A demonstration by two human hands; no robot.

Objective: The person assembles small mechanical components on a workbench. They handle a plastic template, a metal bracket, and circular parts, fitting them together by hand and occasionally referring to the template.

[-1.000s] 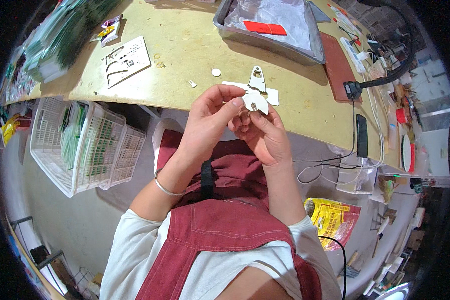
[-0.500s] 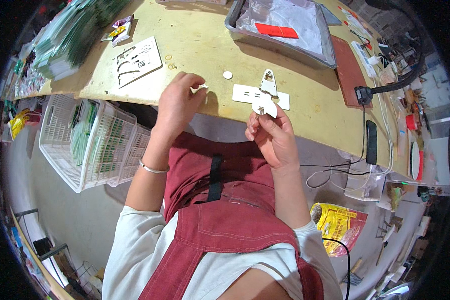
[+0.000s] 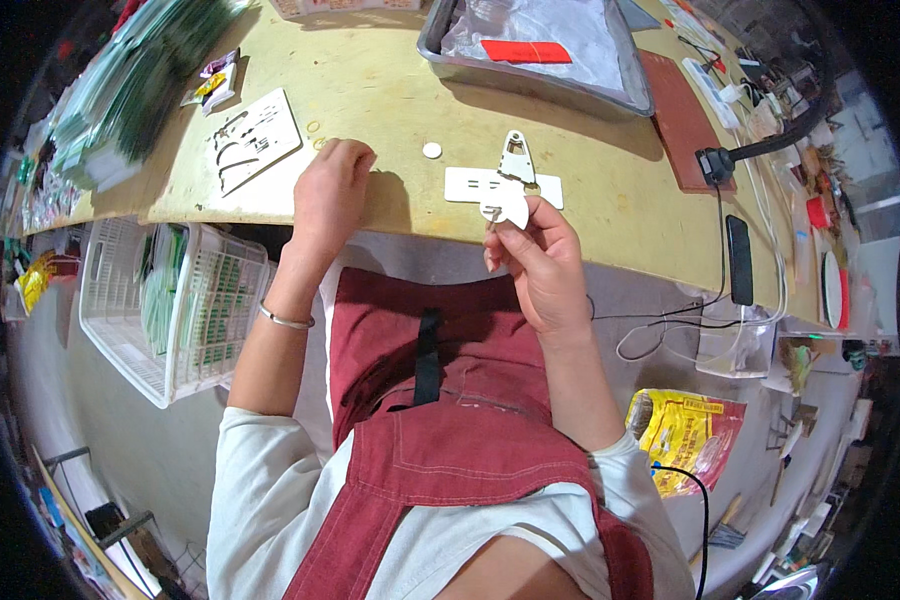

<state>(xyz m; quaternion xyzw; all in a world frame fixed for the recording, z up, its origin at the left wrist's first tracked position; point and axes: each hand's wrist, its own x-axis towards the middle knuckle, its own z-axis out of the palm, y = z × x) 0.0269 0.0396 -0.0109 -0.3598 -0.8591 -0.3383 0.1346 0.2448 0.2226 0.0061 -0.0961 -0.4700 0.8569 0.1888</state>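
Observation:
A flat white rounded piece [image 3: 511,205] is pinched between the thumb and fingers of my right hand [image 3: 547,268], over the table's near edge. Just beyond it lie a white rectangular plate [image 3: 459,184] with small slots and a tapered white piece [image 3: 513,152] with dark cut-outs, overlapping in view. A small white disc [image 3: 432,150] rests to their left. My left hand [image 3: 328,192] is closed above the table edge, its fingertips turned away, so anything in them is hidden. Beside it, a white square sheet [image 3: 278,140] carries several small dark parts or cut-outs.
A metal tray [image 3: 540,78] with clear plastic and a red strip stands at the back. Stacked greenish sheets [image 3: 135,95] and small wrapped packets [image 3: 213,82] are at left. A white basket [image 3: 175,370] sits below. A phone [image 3: 739,260] and cables lie right.
My left hand has moved slightly left, toward the square sheet, and its fingertips have turned out of sight. My right hand still holds the rounded piece. The whole view has shifted a little.

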